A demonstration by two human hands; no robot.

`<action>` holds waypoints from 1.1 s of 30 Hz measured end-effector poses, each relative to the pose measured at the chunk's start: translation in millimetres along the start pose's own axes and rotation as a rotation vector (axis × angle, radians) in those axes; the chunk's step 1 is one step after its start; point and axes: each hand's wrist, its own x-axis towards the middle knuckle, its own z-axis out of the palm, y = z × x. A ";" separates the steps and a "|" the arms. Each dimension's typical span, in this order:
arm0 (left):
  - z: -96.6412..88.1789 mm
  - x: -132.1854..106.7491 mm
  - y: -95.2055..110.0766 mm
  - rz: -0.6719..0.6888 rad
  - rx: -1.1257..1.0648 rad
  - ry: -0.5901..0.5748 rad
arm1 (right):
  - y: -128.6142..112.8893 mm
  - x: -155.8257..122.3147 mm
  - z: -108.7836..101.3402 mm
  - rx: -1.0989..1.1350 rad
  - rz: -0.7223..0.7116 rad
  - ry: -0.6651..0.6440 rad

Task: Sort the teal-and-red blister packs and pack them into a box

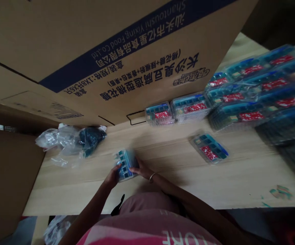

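Between my two hands, over the table near my body, is a clear plastic case (124, 166) with a row of dark blue-green squares along it. My left hand (113, 175) grips its left side, the thumb lying over the edge. On the opposite side my right hand (142, 169), with a bracelet at the wrist, has its fingers closed on the case. Motion blur hides the case's far end, and I cannot tell whether it is one case or several together. A similar case (210, 148) with a red patterned card lies alone to the right.
A large printed cardboard box (137, 68) stands along the table's (168, 190) back. Against it sit two stacks of cases (160, 115), with many more stacked cases (252, 115) on the right. Plastic bags (68, 139) lie at left; small coloured pieces (280, 192) lie near the front right edge.
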 end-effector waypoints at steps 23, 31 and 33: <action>-8.8 1.1 53.1 0.466 0.346 0.325 | 41.7 -122.1 -250.0 -1.084 0.555 0.852; -8.0 11.9 27.5 0.477 0.232 0.079 | 71.8 -121.6 -204.1 -1.257 0.385 0.672; -6.6 8.0 8.2 0.502 0.176 0.140 | 66.6 -113.3 -178.6 -1.278 0.351 0.568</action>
